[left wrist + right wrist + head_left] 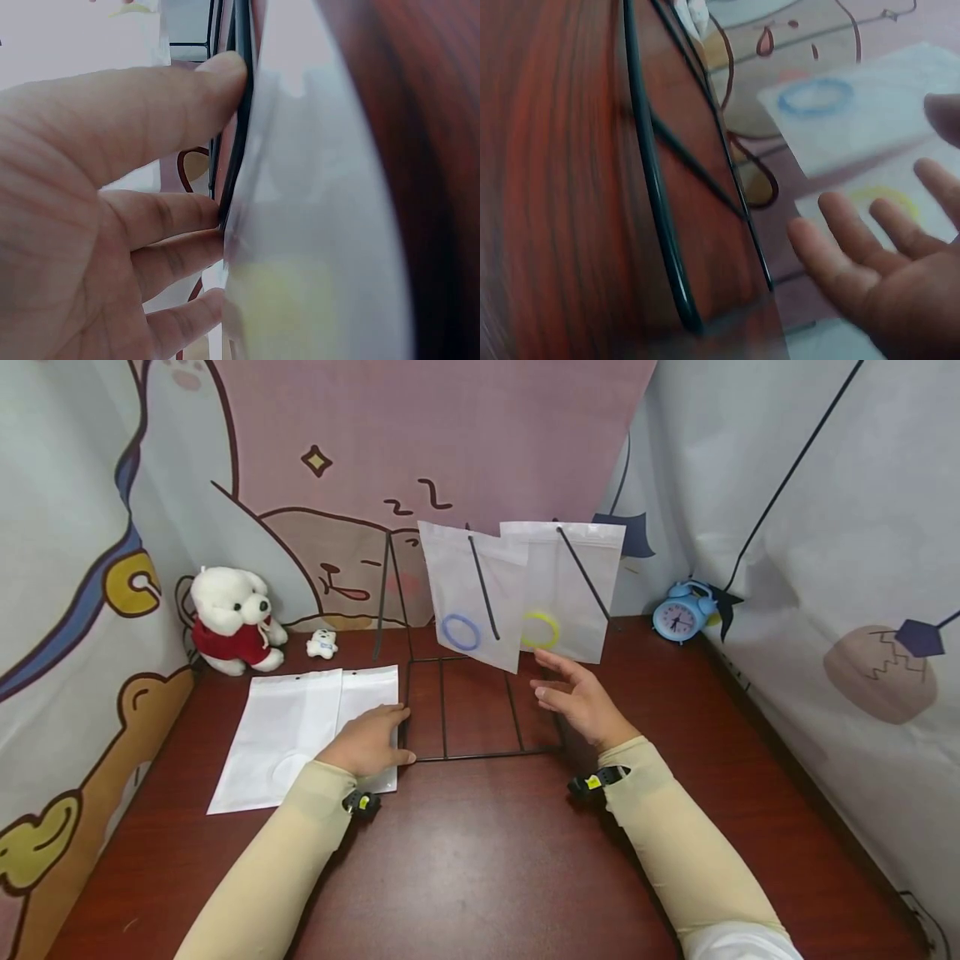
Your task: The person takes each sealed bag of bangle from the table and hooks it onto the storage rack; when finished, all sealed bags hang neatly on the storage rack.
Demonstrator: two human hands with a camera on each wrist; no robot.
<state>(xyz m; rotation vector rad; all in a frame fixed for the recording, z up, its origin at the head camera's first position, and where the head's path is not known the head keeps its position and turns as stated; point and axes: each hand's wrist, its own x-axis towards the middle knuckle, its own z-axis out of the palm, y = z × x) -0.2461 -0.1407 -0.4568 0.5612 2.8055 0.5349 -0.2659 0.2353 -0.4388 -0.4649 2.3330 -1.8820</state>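
A black wire rack (pixel 444 710) stands on the table. From its upper rods hang two white zip bags, a left bag (pixel 480 572) with a blue ring (pixel 461 632) and a right bag (pixel 592 564) with a yellow ring (pixel 555 631). My left hand (pixel 367 742) touches the left side of the rack's base, its thumb at the front corner and its fingers fairly straight. Beside and partly under that hand lie overlapping flat white bags (pixel 285 714). My right hand (pixel 588 700), fingers spread and holding nothing, hovers by the rack's right side, just below the yellow-ring bag.
At the back left sit a white plush bear (pixel 231 622) in red and a small white toy dog (pixel 322 644). A blue alarm clock (pixel 678 612) stands at the back right. Printed cloth (pixel 487 443) walls in the table (pixel 480 843) at the back and sides.
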